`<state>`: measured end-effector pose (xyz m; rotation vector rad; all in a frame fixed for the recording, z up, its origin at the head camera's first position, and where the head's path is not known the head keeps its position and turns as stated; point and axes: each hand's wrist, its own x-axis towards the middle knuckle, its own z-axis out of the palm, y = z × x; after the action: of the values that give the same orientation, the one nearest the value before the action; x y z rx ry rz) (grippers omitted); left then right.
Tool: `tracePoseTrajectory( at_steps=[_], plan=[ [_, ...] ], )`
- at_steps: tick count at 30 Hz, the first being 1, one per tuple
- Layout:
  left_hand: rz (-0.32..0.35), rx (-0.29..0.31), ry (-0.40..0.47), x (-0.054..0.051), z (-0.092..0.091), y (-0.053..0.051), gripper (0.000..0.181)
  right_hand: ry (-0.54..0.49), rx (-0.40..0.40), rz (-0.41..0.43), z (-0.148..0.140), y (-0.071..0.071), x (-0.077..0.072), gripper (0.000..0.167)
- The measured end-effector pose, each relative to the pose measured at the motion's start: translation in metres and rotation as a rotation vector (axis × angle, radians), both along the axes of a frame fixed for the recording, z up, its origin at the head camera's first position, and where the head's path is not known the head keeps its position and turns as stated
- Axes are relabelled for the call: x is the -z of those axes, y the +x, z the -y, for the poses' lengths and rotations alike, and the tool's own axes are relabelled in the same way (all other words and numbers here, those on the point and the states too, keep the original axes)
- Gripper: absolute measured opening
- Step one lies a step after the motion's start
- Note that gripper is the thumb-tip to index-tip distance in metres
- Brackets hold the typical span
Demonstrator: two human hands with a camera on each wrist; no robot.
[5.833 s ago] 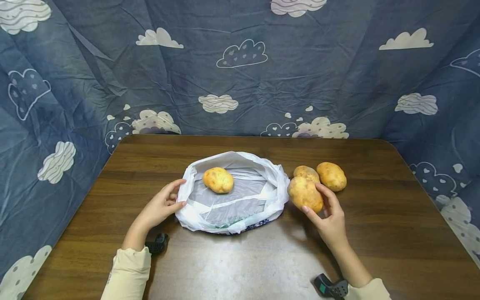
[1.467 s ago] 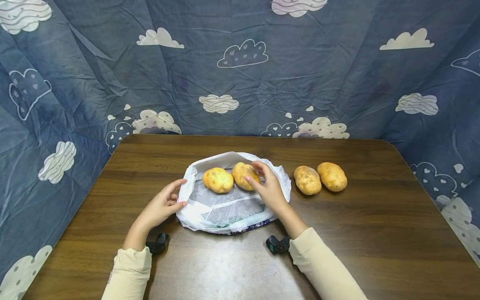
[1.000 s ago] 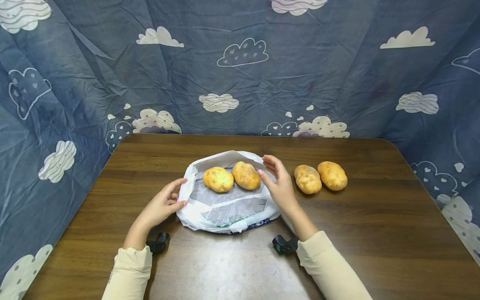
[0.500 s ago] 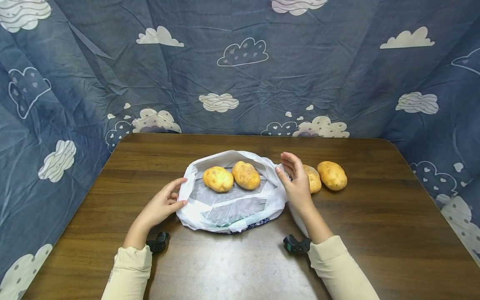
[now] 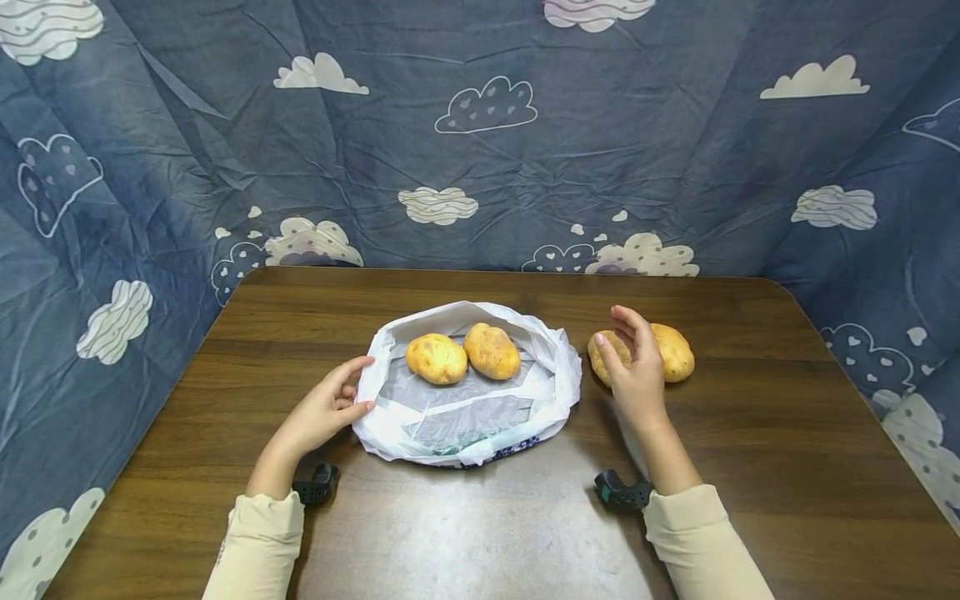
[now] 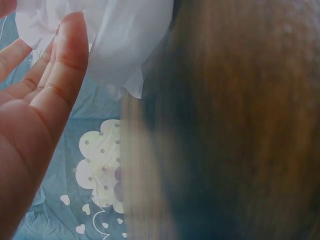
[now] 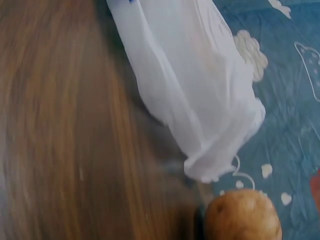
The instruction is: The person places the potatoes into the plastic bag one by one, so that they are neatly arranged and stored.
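Note:
A white plastic bag (image 5: 468, 450) lies with its mouth spread upward on the table. Inside it, a yellow potato (image 5: 436, 359) and a browner potato (image 5: 492, 351) sit side by side. My left hand (image 5: 326, 408) touches the bag's left rim, its thumb and forefinger tips apart along the edge. My right hand (image 5: 637, 371) holds nothing; it hovers, fingers loosely spread, over the two potatoes right of the bag. It partly hides the nearer potato (image 5: 600, 367) and the farther potato (image 5: 677, 357). In the right wrist view, one potato (image 7: 243, 217) shows beside the bag.
The brown wooden table (image 5: 787, 433) stretches to both sides. A blue cloth with clouds (image 5: 480, 167) hangs behind its back edge. Black wrist cameras (image 5: 318, 485) sit on both forearms, close to the tabletop.
My right hand has put a potato into the bag beside the first, let go, and moved right toward the two potatoes on the table. My left hand has stayed at the bag's rim.

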<state>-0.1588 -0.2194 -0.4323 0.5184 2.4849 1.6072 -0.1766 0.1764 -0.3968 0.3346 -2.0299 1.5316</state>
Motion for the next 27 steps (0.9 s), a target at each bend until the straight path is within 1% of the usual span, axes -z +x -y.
tracePoseTrajectory(
  at_steps=[5,8,13,15,17,21,27],
  plan=[
    [0.001,-0.003,-0.005,0.001,0.001,0.0,0.06,-0.016,0.04,0.004,-0.011,0.001,0.002,0.039],
    [0.004,-0.004,-0.005,0.001,0.0,-0.001,0.06,-0.002,0.076,-0.003,-0.019,-0.001,0.004,0.039],
    [0.007,-0.004,-0.005,0.0,0.0,0.0,0.06,0.058,0.162,-0.039,-0.042,-0.01,0.021,0.043],
    [0.004,-0.002,-0.007,-0.001,-0.001,0.0,0.06,0.08,0.206,-0.04,-0.053,-0.013,0.028,0.044],
    [0.006,-0.002,-0.01,-0.001,0.0,0.0,0.059,0.103,0.244,-0.038,-0.06,-0.014,0.032,0.044],
    [0.013,-0.002,-0.013,-0.001,0.0,0.0,0.059,0.16,0.304,-0.017,-0.073,-0.014,0.035,0.045],
    [0.015,-0.003,-0.015,-0.001,0.0,0.0,0.059,0.22,0.367,0.067,-0.093,-0.013,0.043,0.048]
  ],
)
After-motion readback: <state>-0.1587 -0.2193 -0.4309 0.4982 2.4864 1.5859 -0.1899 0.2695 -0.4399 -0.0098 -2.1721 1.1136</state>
